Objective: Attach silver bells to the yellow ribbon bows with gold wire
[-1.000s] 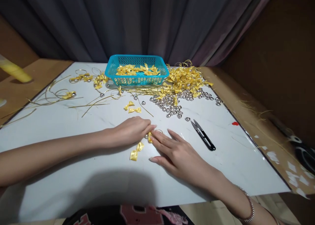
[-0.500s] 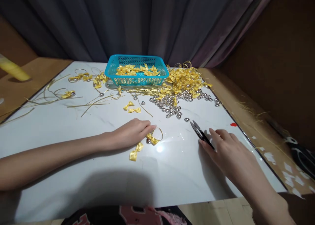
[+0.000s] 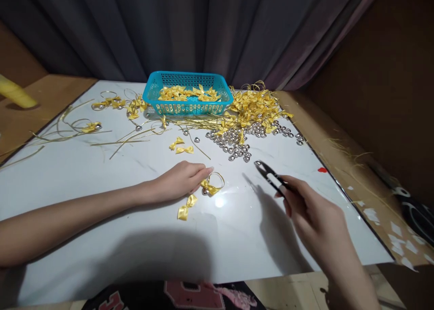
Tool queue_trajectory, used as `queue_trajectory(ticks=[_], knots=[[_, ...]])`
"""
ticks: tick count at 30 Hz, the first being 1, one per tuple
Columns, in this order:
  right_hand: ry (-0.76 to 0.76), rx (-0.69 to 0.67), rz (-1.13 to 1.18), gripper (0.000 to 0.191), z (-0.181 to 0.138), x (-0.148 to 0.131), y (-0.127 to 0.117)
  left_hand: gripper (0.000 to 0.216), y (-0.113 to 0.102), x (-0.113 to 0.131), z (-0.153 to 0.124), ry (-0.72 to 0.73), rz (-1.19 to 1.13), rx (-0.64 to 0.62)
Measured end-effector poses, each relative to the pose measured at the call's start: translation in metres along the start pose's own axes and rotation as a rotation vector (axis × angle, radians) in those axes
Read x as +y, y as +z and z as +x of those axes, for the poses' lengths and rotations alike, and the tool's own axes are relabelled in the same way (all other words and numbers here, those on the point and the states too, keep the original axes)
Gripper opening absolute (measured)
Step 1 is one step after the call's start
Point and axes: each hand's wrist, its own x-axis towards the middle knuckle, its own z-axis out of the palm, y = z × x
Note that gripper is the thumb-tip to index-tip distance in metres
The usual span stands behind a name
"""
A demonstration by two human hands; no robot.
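Observation:
My left hand [image 3: 185,181] rests on the white tabletop, its thumb and fingers pinched at a yellow ribbon bow [image 3: 213,190] with a looped gold cord and a silver heart bead [image 3: 205,191]. Below that hand lies a loose yellow bow [image 3: 187,207]. My right hand [image 3: 315,215] is closed around black thread snips [image 3: 273,178], raised over the table with the blades pointing up and left. The snips' tips overlap a single silver bead [image 3: 257,163] in view; whether they touch it I cannot tell.
At the back stands a blue plastic basket [image 3: 188,107] with yellow bows inside. Right of it is a heap of corded bows [image 3: 254,104], with silver heart beads [image 3: 232,138] in front. Gold cords [image 3: 132,141] lie at left. Scissors [image 3: 415,215] and paper scraps sit at the right edge.
My right hand has lifted and turned the snips, so a white patch on them now shows and their tips have shifted slightly left. My left hand stays almost still on the bow.

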Motion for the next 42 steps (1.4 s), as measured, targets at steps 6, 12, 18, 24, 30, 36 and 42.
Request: queue_trajectory(ticks=[6,12,18,24,30,36,42], knots=[[-0.13,-0.171,0.276,0.037,-0.013,-0.055,0.017,0.049,0.002,0.0,-0.001,0.003,-0.014,0.024],[-0.156,-0.205,0.149,0.039,-0.016,-0.064,0.036,0.048,0.003,0.001,-0.002,0.009,-0.03,0.035],[-0.258,-0.302,0.053,0.032,-0.023,-0.063,0.034,0.051,0.003,0.0,-0.003,-0.005,-0.053,0.034],[-0.146,-0.469,0.198,0.021,-0.031,-0.051,0.011,0.045,0.008,-0.013,0.003,-0.055,-0.356,-0.031],[-0.112,-0.233,0.269,0.015,-0.024,-0.057,0.009,0.045,0.01,-0.014,0.002,-0.049,-0.477,-0.031],[-0.192,-0.1,0.085,0.029,-0.008,-0.07,0.032,0.047,0.012,-0.013,0.0,-0.028,-0.437,-0.004],[-0.259,-0.11,-0.093,0.036,0.002,-0.074,0.046,0.047,0.014,-0.016,0.001,-0.02,-0.422,0.004]])
